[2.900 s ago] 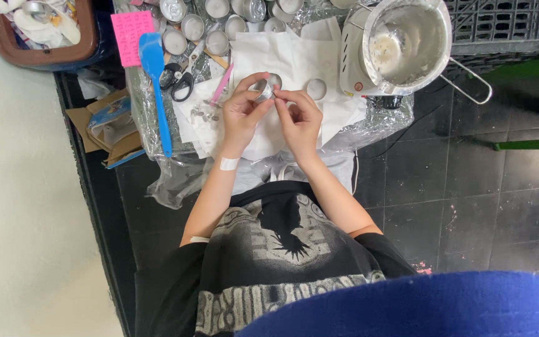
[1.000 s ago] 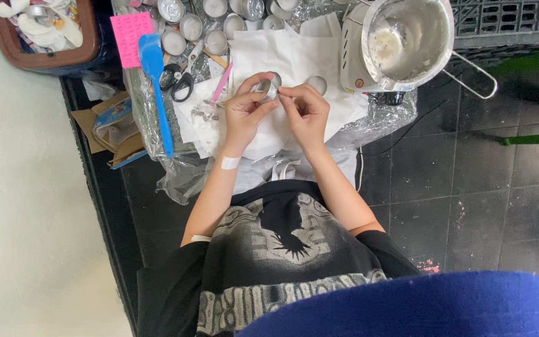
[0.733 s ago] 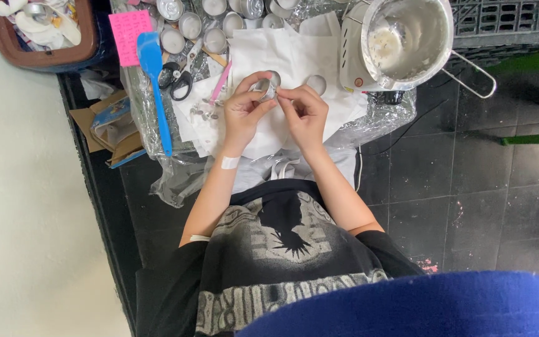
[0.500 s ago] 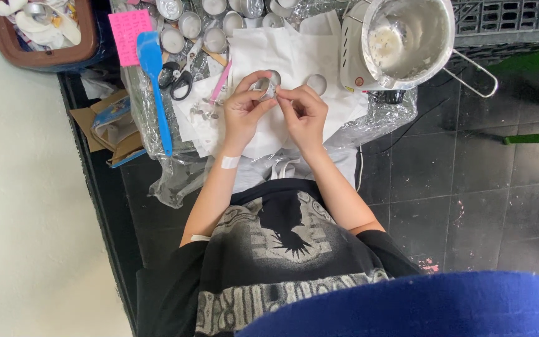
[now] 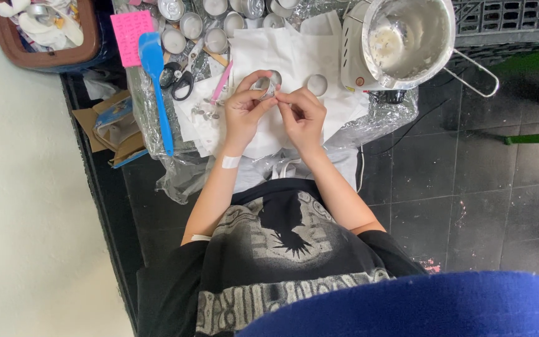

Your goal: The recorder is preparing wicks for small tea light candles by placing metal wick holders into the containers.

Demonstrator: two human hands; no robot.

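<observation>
My left hand [image 5: 244, 112], with a white plaster on its wrist, holds a small round metal tin [image 5: 269, 83] just above the white paper [image 5: 294, 50] that covers the table. The fingers of my right hand [image 5: 302, 115] pinch at the near rim of the same tin; what lies between them is too small to tell. A second small tin [image 5: 317, 84] rests on the paper just right of my hands.
A metal pot with white wax residue [image 5: 407, 34] stands at the right on a white base. Left of the hands lie a blue spatula [image 5: 156, 81], black scissors [image 5: 179, 81], a pink stick [image 5: 222, 82] and a pink note [image 5: 133, 28]. Several tins [image 5: 216, 15] line the far edge. A brown tray [image 5: 45, 34] sits far left.
Both hands stay together at the small tin with only slight finger movement. The view has shifted a little.
</observation>
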